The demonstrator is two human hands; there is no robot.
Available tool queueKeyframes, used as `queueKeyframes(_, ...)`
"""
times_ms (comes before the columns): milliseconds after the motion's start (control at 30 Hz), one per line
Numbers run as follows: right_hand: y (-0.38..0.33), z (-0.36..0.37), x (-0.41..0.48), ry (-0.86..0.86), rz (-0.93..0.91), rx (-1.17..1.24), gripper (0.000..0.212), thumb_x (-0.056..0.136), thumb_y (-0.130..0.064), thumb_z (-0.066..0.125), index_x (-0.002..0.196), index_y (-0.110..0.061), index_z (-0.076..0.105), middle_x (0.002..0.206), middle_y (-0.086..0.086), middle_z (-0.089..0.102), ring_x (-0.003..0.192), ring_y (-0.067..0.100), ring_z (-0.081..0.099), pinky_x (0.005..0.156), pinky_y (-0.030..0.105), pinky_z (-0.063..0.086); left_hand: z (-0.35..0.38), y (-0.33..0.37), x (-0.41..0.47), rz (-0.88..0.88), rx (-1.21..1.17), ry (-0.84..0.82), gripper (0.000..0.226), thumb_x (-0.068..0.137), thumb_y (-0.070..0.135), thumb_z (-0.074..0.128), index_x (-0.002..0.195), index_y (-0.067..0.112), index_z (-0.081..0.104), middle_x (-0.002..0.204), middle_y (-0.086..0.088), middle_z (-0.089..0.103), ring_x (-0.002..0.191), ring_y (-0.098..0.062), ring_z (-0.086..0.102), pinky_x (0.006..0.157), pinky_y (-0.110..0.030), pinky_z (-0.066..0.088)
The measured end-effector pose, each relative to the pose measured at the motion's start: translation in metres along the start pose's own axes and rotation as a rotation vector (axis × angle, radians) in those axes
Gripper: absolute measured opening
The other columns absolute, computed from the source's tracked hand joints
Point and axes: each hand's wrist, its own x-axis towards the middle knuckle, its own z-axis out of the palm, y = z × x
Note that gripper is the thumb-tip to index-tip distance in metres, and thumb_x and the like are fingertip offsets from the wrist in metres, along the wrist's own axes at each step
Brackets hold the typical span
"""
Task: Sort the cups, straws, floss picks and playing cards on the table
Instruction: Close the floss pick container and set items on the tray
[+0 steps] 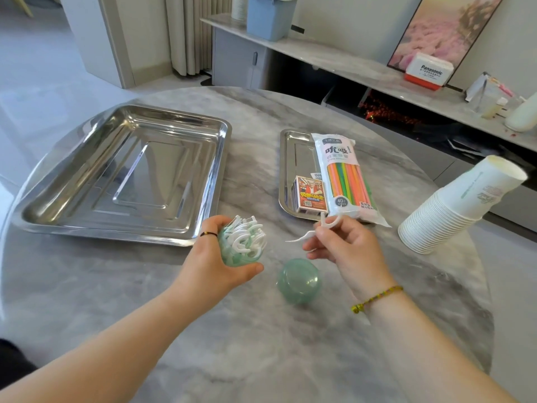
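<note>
Clutching translucent tub (231, 257), pinching hooked pick (302, 236)

Left grip (216, 257) curled, clasping, right grip (340, 242) raised, pinching, both forearms reaching forward

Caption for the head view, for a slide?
Left hand holds the open floss-pick tub, right hand pinches one pick, lid on the table.

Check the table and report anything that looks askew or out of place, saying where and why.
The straw pack lies crooked over the small tray, its near end overhanging the rim. The green lid lies loose on the table. The cup stack seems tilted, though the wide lens may cause that.
</note>
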Motion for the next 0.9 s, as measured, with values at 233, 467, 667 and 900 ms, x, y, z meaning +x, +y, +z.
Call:
queueKeyframes(233, 0.0, 0.013, -0.021, -0.151, -0.113, -0.086, 0.029, 0.088, -0.005, 0.055, 0.066, -0.023, 0.06, 0.052, -0.014, 0.062, 0.05, -0.003, 0.054, 0.05, 0.007, 0.039, 0.012, -0.001, -0.014, 0.012, -0.029, -0.08, 0.059, 0.068, -0.004, 0.071, 0.087, 0.035, 0.031, 0.088, 0.011, 0.05, 0.068, 0.001, 0.056, 0.059, -0.001, 0.041)
queueKeyframes(467, 0.005, 0.01, -0.019, -0.228, -0.14, -0.309, 0.017, 0.082, -0.011, 0.065, 0.067, -0.017, 0.067, 0.062, -0.006, 0.058, 0.059, 0.0, 0.046, 0.057, 0.009, 0.037, 0.014, 0.001, -0.018, 0.032, -0.059, -0.148, 0.06, 0.066, -0.008, 0.072, 0.089, 0.032, 0.035, 0.089, 0.012, 0.052, 0.068, 0.016, 0.056, 0.06, 0.0, 0.041)
queueKeyframes(667, 0.006, 0.013, -0.022, -0.243, -0.167, -0.353, 0.02, 0.077, -0.023, 0.064, 0.068, -0.039, 0.056, 0.06, -0.003, 0.056, 0.056, 0.011, 0.041, 0.056, 0.013, 0.036, 0.015, -0.003, -0.018, 0.049, -0.05, -0.162, 0.06, 0.064, -0.006, 0.075, 0.091, 0.032, 0.038, 0.092, 0.013, 0.053, 0.071, 0.015, 0.056, 0.062, -0.001, 0.042)
queueKeyframes(900, 0.01, 0.012, -0.02, -0.152, -0.162, -0.317, 0.037, 0.075, 0.0, 0.068, 0.058, -0.03, 0.055, 0.051, -0.022, 0.057, 0.056, 0.003, 0.047, 0.055, 0.01, 0.039, 0.012, -0.003, -0.017, 0.058, -0.04, -0.175, 0.059, 0.059, 0.009, 0.079, 0.091, 0.035, 0.038, 0.093, 0.014, 0.053, 0.074, 0.017, 0.055, 0.063, 0.001, 0.04)
